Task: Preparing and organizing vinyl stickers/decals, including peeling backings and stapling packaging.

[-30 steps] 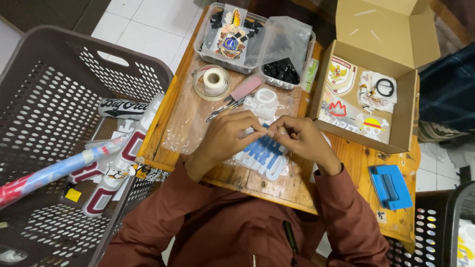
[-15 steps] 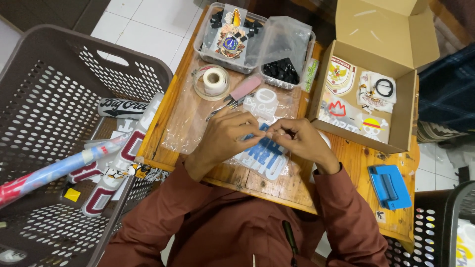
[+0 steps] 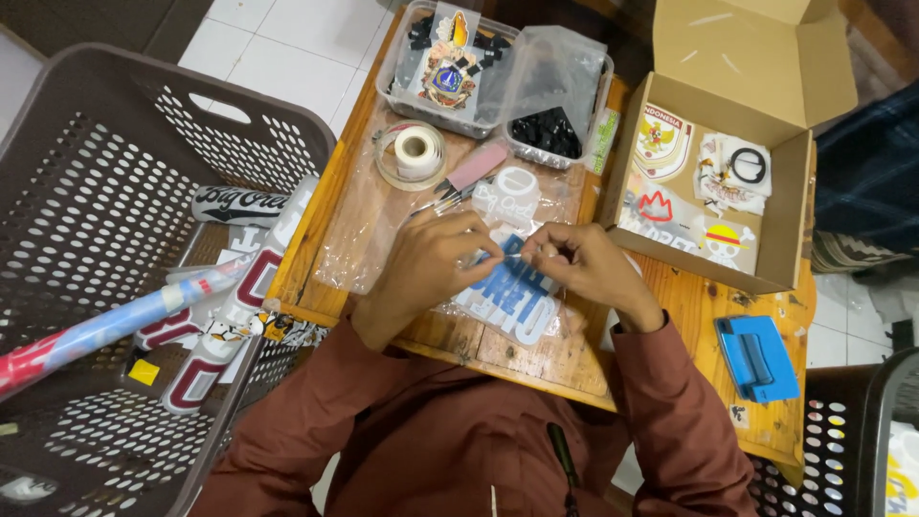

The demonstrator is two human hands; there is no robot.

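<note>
A blue and white lettered sticker sheet (image 3: pixel 512 297) lies on the wooden table (image 3: pixel 670 325) in front of me. My left hand (image 3: pixel 436 263) rests on its upper left part, fingers curled and pinching at the sheet's top edge. My right hand (image 3: pixel 574 263) meets it from the right, fingertips pinched on the same edge. The two hands nearly touch over the sheet. What sits between the fingertips is too small to make out. A clear plastic film (image 3: pixel 369 225) lies under and left of my left hand.
A tape roll (image 3: pixel 414 151), a pink-handled knife (image 3: pixel 474 170) and two clear tubs (image 3: pixel 498 77) sit at the back. An open cardboard box (image 3: pixel 728 163) with stickers stands right. A blue squeegee (image 3: pixel 756 356) lies near the right edge. A brown basket (image 3: pixel 115 278) stands left.
Both hands stay over the sticker sheet, fingers working at its top edge with only small shifts. Nothing else has moved.
</note>
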